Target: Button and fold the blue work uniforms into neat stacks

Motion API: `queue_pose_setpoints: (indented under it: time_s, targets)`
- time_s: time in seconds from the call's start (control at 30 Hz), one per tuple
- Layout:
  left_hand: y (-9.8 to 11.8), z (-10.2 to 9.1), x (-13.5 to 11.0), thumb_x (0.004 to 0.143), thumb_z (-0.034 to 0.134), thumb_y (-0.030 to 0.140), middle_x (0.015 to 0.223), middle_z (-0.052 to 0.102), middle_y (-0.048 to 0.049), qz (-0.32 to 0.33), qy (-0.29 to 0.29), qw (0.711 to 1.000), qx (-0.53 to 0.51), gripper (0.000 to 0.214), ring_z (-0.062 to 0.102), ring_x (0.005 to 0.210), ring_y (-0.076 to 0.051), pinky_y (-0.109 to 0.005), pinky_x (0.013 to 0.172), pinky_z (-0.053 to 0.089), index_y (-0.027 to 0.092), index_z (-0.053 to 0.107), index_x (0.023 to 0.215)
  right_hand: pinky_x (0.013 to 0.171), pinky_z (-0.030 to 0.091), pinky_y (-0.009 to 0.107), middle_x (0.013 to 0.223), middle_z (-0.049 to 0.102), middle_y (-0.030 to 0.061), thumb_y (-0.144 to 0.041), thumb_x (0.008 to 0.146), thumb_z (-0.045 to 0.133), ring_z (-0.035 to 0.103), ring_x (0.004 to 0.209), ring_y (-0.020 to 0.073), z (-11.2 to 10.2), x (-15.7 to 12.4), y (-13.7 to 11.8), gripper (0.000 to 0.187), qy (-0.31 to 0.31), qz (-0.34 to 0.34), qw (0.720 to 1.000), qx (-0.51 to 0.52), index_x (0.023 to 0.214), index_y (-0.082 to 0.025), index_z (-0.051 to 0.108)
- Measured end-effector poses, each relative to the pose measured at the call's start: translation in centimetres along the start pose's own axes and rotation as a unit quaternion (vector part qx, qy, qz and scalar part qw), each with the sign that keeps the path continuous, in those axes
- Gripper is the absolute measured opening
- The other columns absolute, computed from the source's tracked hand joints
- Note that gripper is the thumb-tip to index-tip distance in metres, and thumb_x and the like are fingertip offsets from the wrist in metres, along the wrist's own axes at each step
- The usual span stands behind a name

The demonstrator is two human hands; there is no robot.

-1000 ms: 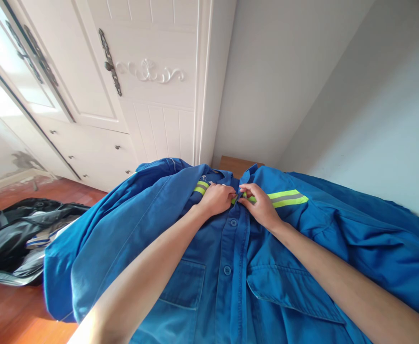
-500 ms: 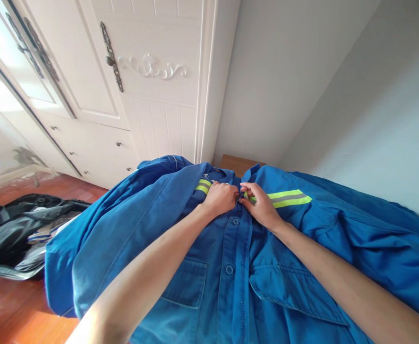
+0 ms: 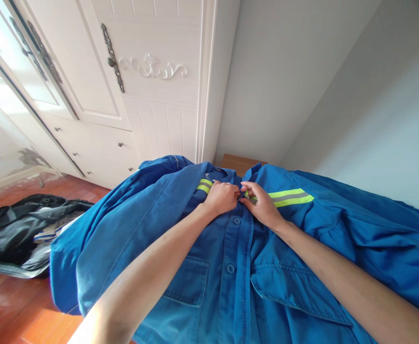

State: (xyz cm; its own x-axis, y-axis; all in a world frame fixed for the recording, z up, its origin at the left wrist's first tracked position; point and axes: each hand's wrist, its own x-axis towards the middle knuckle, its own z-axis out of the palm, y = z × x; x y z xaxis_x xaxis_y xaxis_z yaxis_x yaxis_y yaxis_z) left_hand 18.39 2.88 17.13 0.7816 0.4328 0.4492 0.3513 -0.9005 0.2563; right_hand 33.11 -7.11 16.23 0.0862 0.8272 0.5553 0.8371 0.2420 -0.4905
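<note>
A blue work jacket [image 3: 202, 286] with yellow-and-grey reflective strips lies spread out in front of me, its sleeves out to both sides. My left hand [image 3: 223, 197] is closed on the front edge near the collar, its fingertips pinching the cloth. Right beside it, my right hand [image 3: 261, 203] pinches the opposite front edge between thumb and fingers. The fingertips of both hands almost meet, and whatever button sits between them is hidden. Below them, a button [image 3: 237, 220] and another lower down show on the button strip. A pocket flap [image 3: 298, 291] lies on the right side.
An open suitcase [image 3: 19, 267] packed with clothes lies on the reddish wood floor [image 3: 23, 306] at the left. A white wardrobe [image 3: 159, 129] with dark metal handles stands behind the jacket. A grey wall [image 3: 374, 119] closes off the right, and a brown wooden piece [image 3: 245, 164] shows beyond the collar.
The view has shifted very slightly, so the scene sits a little further right. Both hands keep their pinch on the jacket front in nearly the same place.
</note>
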Motion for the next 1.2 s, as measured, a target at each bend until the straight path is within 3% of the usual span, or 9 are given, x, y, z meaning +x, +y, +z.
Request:
queue_pose_setpoints:
  time_s: [0.73, 0.9, 1.2]
  targets:
    - [-0.6, -0.1, 0.0, 0.091, 0.048, 0.022, 0.088, 0.075, -0.0084, 0.042, 0.002, 0.998, -0.044, 0.025, 0.069, 0.086, -0.024, -0.035, 0.081, 0.043, 0.018, 0.072, 0.084, 0.084, 0.054, 0.042, 0.112, 0.060, 0.0074, -0.022, 0.083, 0.061, 0.058, 0.079, 0.0187, 0.2, -0.1, 0.2, 0.045, 0.005, -0.009, 1.000, -0.012, 0.126, -0.026, 0.050]
    - [-0.4, -0.7, -0.1, 0.094, 0.044, 0.028, 0.080, 0.074, -0.0087, 0.015, -0.014, 0.999, -0.049, 0.033, 0.069, 0.080, -0.024, -0.033, 0.078, 0.044, 0.017, 0.072, 0.079, 0.085, 0.054, 0.042, 0.113, 0.061, 0.0076, -0.023, 0.084, 0.061, 0.059, 0.081, 0.0193, 0.2, -0.1, 0.1, 0.045, -0.002, -0.011, 1.000, -0.013, 0.128, -0.025, 0.049]
    - [-0.7, -0.8, -0.1, 0.091, 0.053, 0.043, 0.090, 0.075, -0.0074, 0.047, -0.030, 0.997, -0.045, 0.030, 0.069, 0.091, -0.027, -0.037, 0.086, 0.045, 0.019, 0.071, 0.094, 0.087, 0.054, 0.043, 0.113, 0.061, 0.0083, -0.026, 0.089, 0.055, 0.060, 0.082, 0.0191, 0.2, -0.1, 0.0, 0.041, -0.010, -0.016, 1.000, -0.016, 0.129, -0.025, 0.049]
